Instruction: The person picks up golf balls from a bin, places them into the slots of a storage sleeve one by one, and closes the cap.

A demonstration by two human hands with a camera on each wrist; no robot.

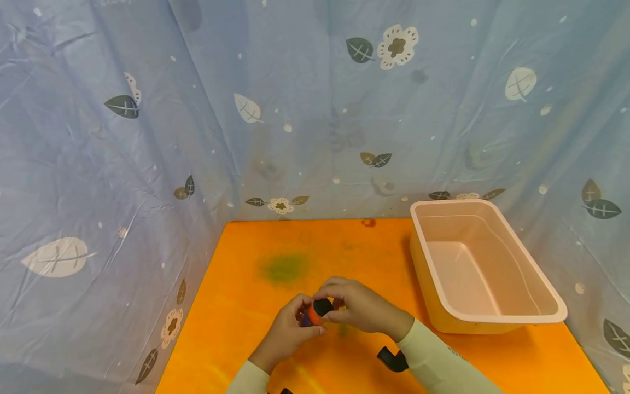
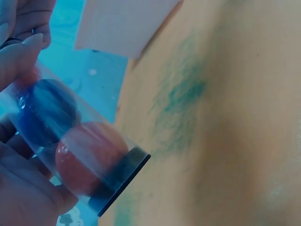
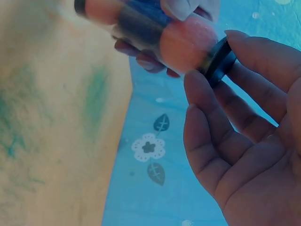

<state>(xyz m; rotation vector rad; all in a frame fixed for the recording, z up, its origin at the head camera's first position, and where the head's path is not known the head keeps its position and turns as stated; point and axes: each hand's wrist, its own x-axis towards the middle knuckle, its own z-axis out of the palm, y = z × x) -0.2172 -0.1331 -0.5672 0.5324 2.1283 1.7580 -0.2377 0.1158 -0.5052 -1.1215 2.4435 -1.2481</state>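
A clear tube [image 2: 134,143] holds three balls in a row, a blue ball [image 2: 47,113] between two orange-red ones, one of them the lower ball [image 2: 89,155]. Black caps close both ends; the far end cap [image 2: 123,181] shows in the left wrist view. My left hand [image 1: 287,332] grips the tube around its middle, fingers wrapped behind it. With fingertips and thumb, my right hand [image 1: 363,307] pinches the black cap [image 3: 220,62] at the tube's other end. In the head view the hands are close together above the orange table, partly hiding the tube.
A deep pale pink tub [image 1: 492,318] stands on the right of the orange table [image 1: 236,306]. Blue patterned curtain [image 1: 315,109] hangs behind and along both sides. Green smudges mark the tabletop. A black curved piece [image 1: 392,359] sits at my right wrist.
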